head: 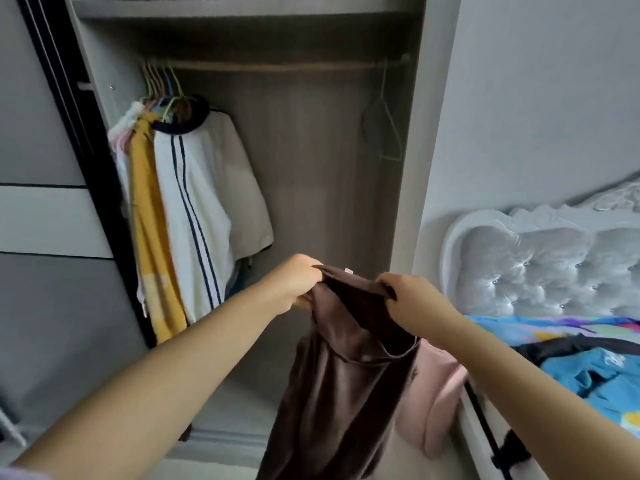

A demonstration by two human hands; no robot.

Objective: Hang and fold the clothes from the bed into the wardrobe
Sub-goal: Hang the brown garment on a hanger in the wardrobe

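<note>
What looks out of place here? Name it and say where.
A pink garment hangs over the bed's edge instead of lying on top. In the wardrobe, the hung clothes are bunched at the rail's left end, with one empty hanger alone at the right. Otherwise nothing stands out.

The long brown garment runs off the bottom edge, so its hem is unseen, and it covers most of a pale pink fabric piece behind it. The 2 forearms are cut at the lower corners. The thin green wire hanger at the rail's right end is dim and blurred.
</note>
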